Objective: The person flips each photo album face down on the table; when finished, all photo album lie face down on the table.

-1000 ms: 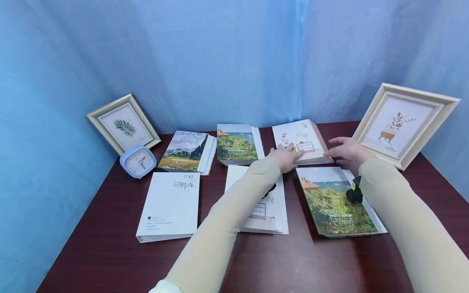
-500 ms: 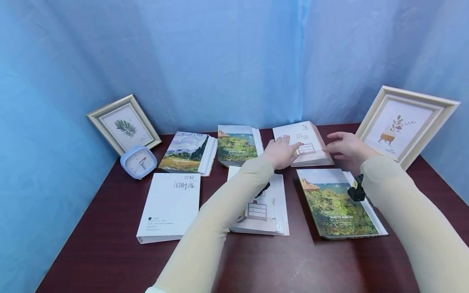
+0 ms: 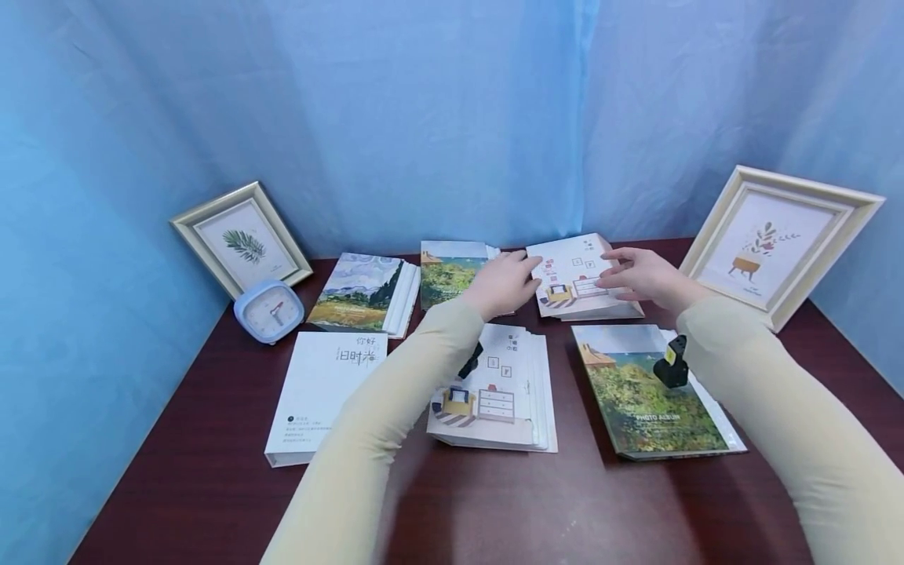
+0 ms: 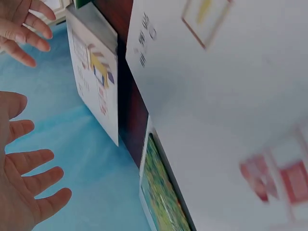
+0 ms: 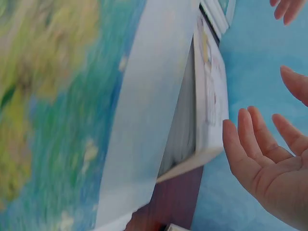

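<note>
My left hand (image 3: pixel 503 284) hovers with fingers spread over the right side of the back middle landscape photo album (image 3: pixel 448 275). In the left wrist view its fingers (image 4: pixel 36 160) curve slightly and hold nothing. The white photo album (image 3: pixel 565 271) with a drawn armchair and dresser lies at the back right. Over that album's right edge reaches my right hand (image 3: pixel 650 276); the right wrist view shows its fingers (image 5: pixel 262 137) apart and bare of any object. Below my left wrist is another white drawing-covered album (image 3: pixel 487 408). A landscape "PHOTO ALBUM" (image 3: pixel 646 400) lies under my right wrist.
At the left stand a framed leaf print (image 3: pixel 243 243) and a blue clock (image 3: pixel 269 312). A landscape-covered album (image 3: pixel 360 294) and a white album with Chinese text (image 3: pixel 325 400) lie nearby. A larger framed print (image 3: pixel 763 243) leans at the right against blue cloth (image 3: pixel 452 118).
My left hand has moved left, off the back right white album, uncovering its drawn armchair. My right hand has shifted slightly left and up over that album's edge.
</note>
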Motion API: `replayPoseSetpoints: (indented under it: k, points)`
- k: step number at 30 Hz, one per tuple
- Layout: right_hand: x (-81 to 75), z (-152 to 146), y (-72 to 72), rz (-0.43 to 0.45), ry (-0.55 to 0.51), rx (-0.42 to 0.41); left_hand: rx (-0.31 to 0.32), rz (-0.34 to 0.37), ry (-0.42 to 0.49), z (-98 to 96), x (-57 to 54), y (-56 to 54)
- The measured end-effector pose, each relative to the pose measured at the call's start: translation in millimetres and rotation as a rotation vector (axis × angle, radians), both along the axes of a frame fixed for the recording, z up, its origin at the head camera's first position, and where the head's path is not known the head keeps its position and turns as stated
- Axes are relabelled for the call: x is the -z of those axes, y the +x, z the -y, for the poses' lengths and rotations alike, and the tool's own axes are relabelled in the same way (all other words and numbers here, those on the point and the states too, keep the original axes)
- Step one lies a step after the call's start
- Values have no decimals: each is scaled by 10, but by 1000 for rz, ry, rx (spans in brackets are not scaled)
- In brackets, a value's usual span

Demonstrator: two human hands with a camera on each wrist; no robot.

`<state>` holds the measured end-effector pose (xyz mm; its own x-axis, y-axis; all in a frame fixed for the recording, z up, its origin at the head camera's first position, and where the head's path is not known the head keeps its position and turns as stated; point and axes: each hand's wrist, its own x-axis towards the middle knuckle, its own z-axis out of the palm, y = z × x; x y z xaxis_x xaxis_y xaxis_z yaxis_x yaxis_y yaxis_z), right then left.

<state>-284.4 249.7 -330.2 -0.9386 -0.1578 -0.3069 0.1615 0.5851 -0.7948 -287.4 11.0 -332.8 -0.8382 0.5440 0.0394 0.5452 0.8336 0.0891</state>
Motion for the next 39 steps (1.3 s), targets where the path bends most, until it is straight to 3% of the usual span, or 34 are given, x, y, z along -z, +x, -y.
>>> replayPoseSetpoints:
  k: [6,17,24,39]
  points:
    - [-23,184,-7,6,-25,-51,-68,86,135,302,-25,-33]
    - [-23,529,-48,-4,-66,-72,-178,125,248,796,44,-67]
    - [12,705,-74,-19,-82,-94,-228,127,282,1000,43,-63]
    - [126,949,-117,21,-92,-54,-339,232,501,1350,96,-69]
